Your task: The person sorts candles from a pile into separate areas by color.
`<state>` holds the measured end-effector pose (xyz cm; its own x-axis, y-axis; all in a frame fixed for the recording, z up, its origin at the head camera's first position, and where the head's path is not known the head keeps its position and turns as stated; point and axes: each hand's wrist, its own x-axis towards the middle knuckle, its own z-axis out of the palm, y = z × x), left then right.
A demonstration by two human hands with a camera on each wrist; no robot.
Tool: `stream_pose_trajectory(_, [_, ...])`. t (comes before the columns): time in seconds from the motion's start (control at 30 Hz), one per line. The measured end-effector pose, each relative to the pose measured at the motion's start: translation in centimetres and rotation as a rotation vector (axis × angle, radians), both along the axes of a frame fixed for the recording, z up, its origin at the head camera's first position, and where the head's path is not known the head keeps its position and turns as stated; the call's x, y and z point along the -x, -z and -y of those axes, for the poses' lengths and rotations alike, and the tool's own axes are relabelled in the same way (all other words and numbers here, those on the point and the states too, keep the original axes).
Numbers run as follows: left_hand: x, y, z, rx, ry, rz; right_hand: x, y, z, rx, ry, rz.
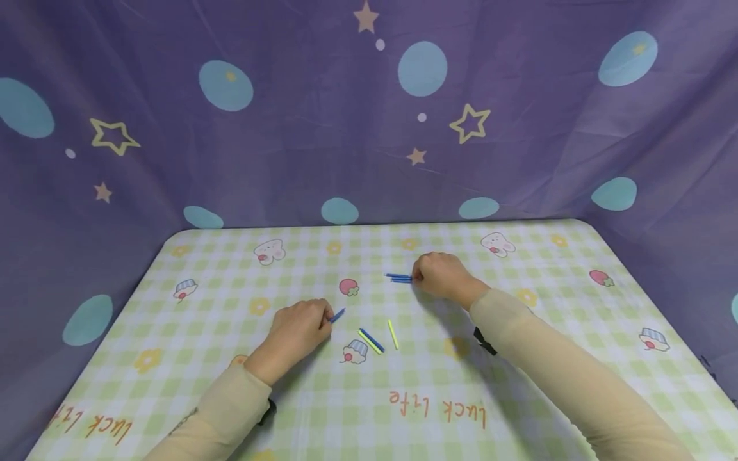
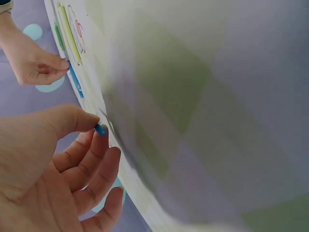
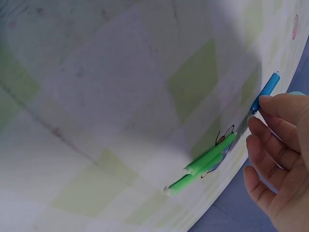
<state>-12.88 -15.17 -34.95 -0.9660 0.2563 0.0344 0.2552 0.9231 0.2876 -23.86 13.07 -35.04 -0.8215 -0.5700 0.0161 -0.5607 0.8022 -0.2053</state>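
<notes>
My left hand [image 1: 300, 328] pinches a short blue stick [image 1: 338, 315] between thumb and index finger, low over the cloth. Its other fingers curl loosely in the left wrist view, where only the end of the blue stick [image 2: 100, 129] shows. Farther back and to the right, my right hand [image 1: 442, 275] pinches the near end of a small group of blue sticks [image 1: 398, 278]. The right wrist view shows thumb and index finger at a blue stick [image 3: 268, 89]. How many the fingers hold is hidden.
Between the hands lie a blue stick [image 1: 371, 340] beside a yellow-green stick [image 1: 369, 342], and another yellow-green stick [image 1: 393, 334] apart to the right. The checked tablecloth [image 1: 311, 390] has printed pictures. A purple curtain [image 1: 323, 141] hangs behind the table.
</notes>
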Motion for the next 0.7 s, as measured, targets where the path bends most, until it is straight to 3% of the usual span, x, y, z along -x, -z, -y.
stream_pose_trajectory(0.23, [1.0, -0.2, -0.5, -0.026, 0.013, -0.05, -0.4, -0.4, -0.3, 0.054, 0.044, 0.022])
stream_pose_trajectory(0.47, [2.8, -0.5, -1.5, -0.035, 0.064, -0.124, -1.2, -0.3, -0.7, 0.106, 0.064, -0.008])
stream_pose_trajectory(0.7, [4.6, -0.9, -2.5, -0.039, 0.084, -0.136, -2.6, -0.4, -0.8, 0.131, 0.08, 0.014])
